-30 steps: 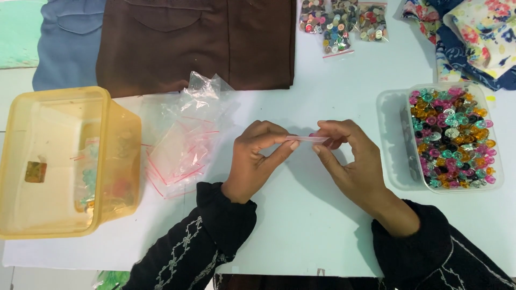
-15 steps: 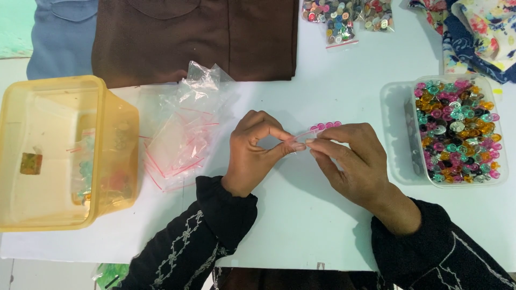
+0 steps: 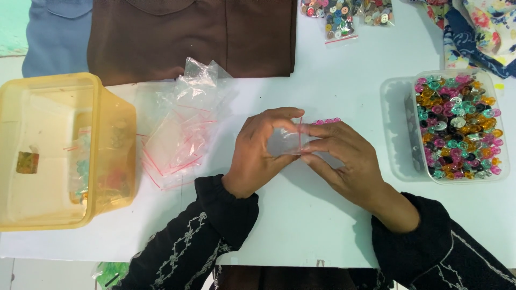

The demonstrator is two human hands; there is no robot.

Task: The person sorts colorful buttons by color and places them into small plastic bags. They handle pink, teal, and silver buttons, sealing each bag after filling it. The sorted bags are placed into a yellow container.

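The head view looks straight down on two hands meeting over the middle of a white bench [image 3: 322, 225]. The left hand [image 3: 258, 153] and the right hand [image 3: 344, 158] pinch between them a small clear plastic zip bag with a red seal line [image 3: 290, 142]. Each hand's fingers are curled in, with thumb and fingertips closed on opposite edges of the bag, so the film appears stretched flat between them; judging by the grip, this is how one would keep its mouth under control. The bag therefore lies directly between the two hands, touching both, and seems lifted slightly off the bench.

Just beyond the right hand's fingertips, a short row of small pink plastic buttons [image 3: 327, 121] lies on the bench, within easy reach. Well to the right of the right hand stands a clear rectangular plastic tub heaped with multicoloured translucent buttons [image 3: 457, 126], probably set there as the supply. To the left of the left hand lies a loose pile of empty clear zip bags with red seals [image 3: 180, 129], and beyond it an amber translucent plastic box [image 3: 59, 150] with a few filled bags inside. Beyond both hands lie a folded brown cloth [image 3: 193, 32], a folded blue cloth [image 3: 56, 37] and several packed bags of mixed buttons [image 3: 344, 13].
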